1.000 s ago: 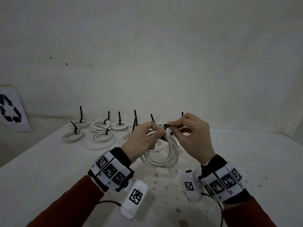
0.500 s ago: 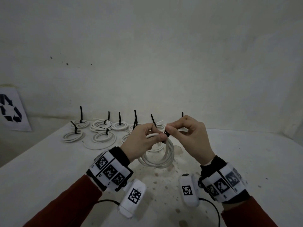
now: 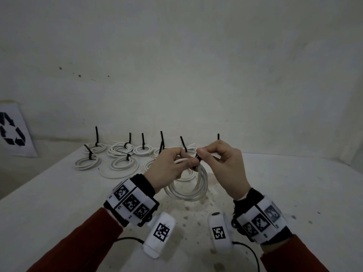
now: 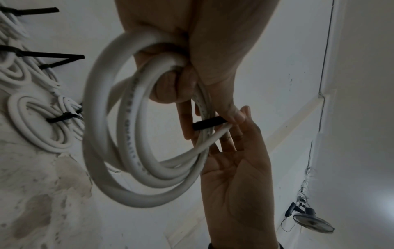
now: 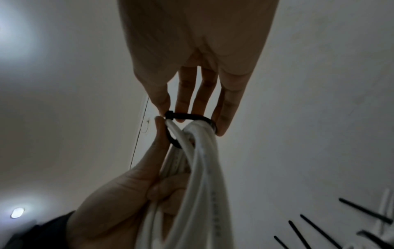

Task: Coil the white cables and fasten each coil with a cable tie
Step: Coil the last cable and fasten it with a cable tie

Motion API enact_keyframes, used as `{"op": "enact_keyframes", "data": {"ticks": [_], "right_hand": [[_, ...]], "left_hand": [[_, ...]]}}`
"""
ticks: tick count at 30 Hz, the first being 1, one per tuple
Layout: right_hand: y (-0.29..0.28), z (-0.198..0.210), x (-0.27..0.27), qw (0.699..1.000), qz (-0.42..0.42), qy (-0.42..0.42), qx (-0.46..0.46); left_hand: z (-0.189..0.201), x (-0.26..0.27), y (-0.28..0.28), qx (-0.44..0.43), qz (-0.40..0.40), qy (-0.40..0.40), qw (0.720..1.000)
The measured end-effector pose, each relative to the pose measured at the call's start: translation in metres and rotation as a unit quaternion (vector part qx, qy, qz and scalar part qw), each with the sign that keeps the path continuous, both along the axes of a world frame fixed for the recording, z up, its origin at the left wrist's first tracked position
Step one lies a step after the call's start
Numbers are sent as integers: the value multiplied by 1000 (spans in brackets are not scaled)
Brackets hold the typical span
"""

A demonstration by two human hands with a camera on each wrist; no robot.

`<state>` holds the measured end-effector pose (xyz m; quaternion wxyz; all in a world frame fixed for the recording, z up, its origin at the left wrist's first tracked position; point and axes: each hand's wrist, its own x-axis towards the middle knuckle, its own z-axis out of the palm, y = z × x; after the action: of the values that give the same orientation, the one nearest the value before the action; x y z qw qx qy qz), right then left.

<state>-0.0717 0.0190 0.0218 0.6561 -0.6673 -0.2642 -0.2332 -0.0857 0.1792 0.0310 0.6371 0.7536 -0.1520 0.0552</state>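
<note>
At far left of the table (image 3: 49,203), tied coils (image 3: 86,163) lying in rows. Above its middle, left hand (image 3: 167,165) gripping white cable coil (image 3: 188,191), held upright. Beside it, right hand (image 3: 222,165) pinching black cable tie (image 3: 198,158) looped round the coil's top.

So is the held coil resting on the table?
No, the left hand holds the coil up, clear of the table.

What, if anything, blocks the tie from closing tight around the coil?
Nothing visible does. The tie already loops the coil at the top; right hand pinches it, left hand grips the coil beside it.
</note>
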Motion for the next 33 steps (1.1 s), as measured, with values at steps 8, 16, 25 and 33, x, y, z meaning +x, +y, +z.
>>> {"op": "enact_keyframes", "data": {"ticks": [8,16,25,33], "right_hand": [[2,-2,7,977,101,118,144],[-8,3,6,984,104,118,79],[1,3,4,948,166,195,191],[2,4,2,968,28,248,34]], "left_hand": [[-2,-1,-1,56,6,-25,998],[4,1,-1,41,-3,-22,999],[-2,2,-3,51,-3,-21,998],[-12,19,13,115,113,-114,980]]}}
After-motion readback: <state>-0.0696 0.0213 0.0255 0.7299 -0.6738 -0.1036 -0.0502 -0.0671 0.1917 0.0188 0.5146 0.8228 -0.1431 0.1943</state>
